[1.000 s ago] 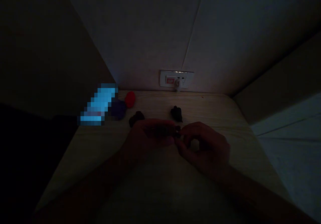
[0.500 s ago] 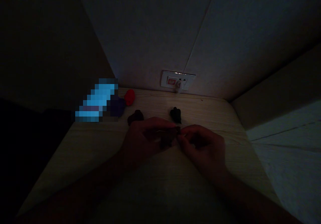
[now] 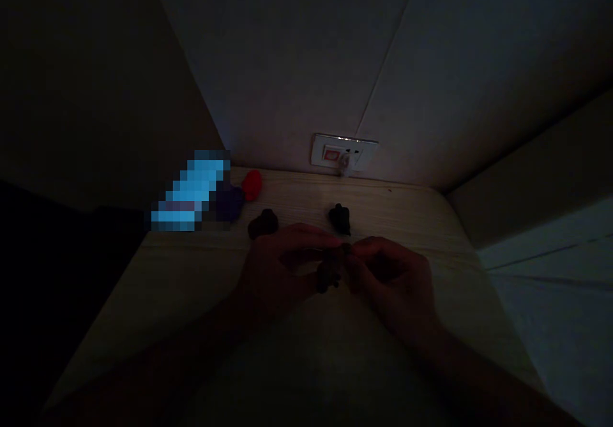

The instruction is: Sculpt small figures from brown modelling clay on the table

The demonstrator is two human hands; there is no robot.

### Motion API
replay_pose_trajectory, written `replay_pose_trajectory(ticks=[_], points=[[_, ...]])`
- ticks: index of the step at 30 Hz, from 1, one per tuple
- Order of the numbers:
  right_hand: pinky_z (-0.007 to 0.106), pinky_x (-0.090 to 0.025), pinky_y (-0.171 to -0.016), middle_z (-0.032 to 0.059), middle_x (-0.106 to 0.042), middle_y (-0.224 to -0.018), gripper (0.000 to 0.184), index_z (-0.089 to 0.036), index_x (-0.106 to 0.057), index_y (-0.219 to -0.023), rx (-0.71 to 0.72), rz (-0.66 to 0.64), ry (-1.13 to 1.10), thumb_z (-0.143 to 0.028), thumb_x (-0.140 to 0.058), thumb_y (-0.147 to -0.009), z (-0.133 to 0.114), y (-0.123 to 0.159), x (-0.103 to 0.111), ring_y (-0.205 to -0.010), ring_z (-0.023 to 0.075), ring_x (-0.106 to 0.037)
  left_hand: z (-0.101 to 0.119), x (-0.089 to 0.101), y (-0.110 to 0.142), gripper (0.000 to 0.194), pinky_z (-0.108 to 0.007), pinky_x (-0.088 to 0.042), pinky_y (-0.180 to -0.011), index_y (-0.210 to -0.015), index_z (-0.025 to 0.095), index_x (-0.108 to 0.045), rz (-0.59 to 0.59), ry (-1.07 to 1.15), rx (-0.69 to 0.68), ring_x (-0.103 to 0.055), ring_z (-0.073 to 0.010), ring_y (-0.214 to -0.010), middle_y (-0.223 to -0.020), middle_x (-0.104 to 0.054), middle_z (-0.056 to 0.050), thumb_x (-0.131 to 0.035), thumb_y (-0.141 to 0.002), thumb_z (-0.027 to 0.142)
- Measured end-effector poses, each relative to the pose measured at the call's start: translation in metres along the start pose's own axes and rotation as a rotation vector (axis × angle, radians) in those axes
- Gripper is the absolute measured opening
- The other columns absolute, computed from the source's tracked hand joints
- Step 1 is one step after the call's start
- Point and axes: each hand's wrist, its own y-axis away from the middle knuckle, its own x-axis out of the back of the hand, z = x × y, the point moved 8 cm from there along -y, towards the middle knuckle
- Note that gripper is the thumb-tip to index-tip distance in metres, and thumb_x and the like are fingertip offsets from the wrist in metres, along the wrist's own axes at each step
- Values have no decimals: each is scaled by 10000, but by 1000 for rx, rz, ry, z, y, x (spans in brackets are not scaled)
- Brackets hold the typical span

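In dim light, my left hand (image 3: 280, 267) is closed around a dark brown lump (image 3: 329, 275) that looks like modelling clay, with small knobs at its lower right. The thumb and fingers of my right hand (image 3: 395, 274) pinch together at the lump's upper right end, where a small dark bit (image 3: 346, 247) shows between the two hands. Just beyond my left hand lies a brown clay-like lump (image 3: 263, 223). A black shaped lump (image 3: 340, 219) rests on the table past my fingertips. Fine detail is lost in the dark.
The pale wooden tabletop (image 3: 201, 267) meets a wall with a socket plate (image 3: 345, 152) and a plug in it. At the back left are a red lump (image 3: 251, 185), a dark blue lump (image 3: 230, 203) and a glowing, pixelated screen (image 3: 191, 191).
The held lump has turned and shows lower between my hands, with its knobs now visible. My right fingers stay at its end. The whole view has shifted slightly.
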Motion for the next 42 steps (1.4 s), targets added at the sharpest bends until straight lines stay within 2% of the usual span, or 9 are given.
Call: replay_pose_trajectory(ticks=[4,13,21,26,31,36,42], points=[[201,-488,-413,18,-719,-626,90,-191,-755,-782,18,11,13,-263,-809,-773,-1,0,0,-469,117,-611,5,2,-1,293,-339,-653,-835,-956,291,-847,17,-30,-21,-766,-237,-940,-1036,-789,-61,-886,-694,165],[190,-473,-403,15,-740,-618,35,-202,-783,-745,46,10,-33,-223,-774,-771,-7,-2,-1,-444,107,-602,-1,3,0,340,-327,-650,-839,-995,320,-837,21,-49,-10,-759,-213,-939,-1066,-770,-39,-863,-719,123],[198,-457,-404,15,-728,-594,61,-195,-794,-744,23,-2,-53,-229,-753,-775,-6,-3,-2,-441,108,-584,-1,5,-1,384,-334,-653,-838,-993,322,-836,23,-40,-2,-761,-216,-935,-1057,-777,-38,-855,-707,67],[190,-459,-410,-3,-699,-555,42,-193,-782,-756,-22,2,-73,-232,-794,-743,-2,-4,-2,-438,105,-583,0,6,-3,385,-335,-659,-816,-949,288,-838,42,-65,-1,-773,-237,-937,-1018,-799,-45,-852,-664,30],[159,-456,-423,-14,-695,-560,94,-185,-764,-729,-104,-13,-142,-209,-848,-695,5,-4,-5,-441,78,-573,4,5,-6,392,-296,-649,-790,-931,267,-829,38,-104,-23,-782,-206,-892,-969,-821,-30,-840,-642,2],[152,-450,-401,-29,-668,-525,160,-177,-741,-700,-194,-66,-201,-229,-887,-663,11,-6,-10,-415,75,-560,2,4,-9,369,-303,-638,-798,-937,266,-820,22,-97,48,-785,-197,-861,-917,-837,-7,-867,-643,49],[170,-457,-395,-39,-648,-503,162,-175,-725,-708,-230,-108,-217,-264,-857,-683,16,-8,-14,-398,81,-555,-8,5,-7,327,-350,-630,-843,-913,262,-819,54,-29,195,-789,-227,-881,-913,-839,-3,-888,-635,105]])
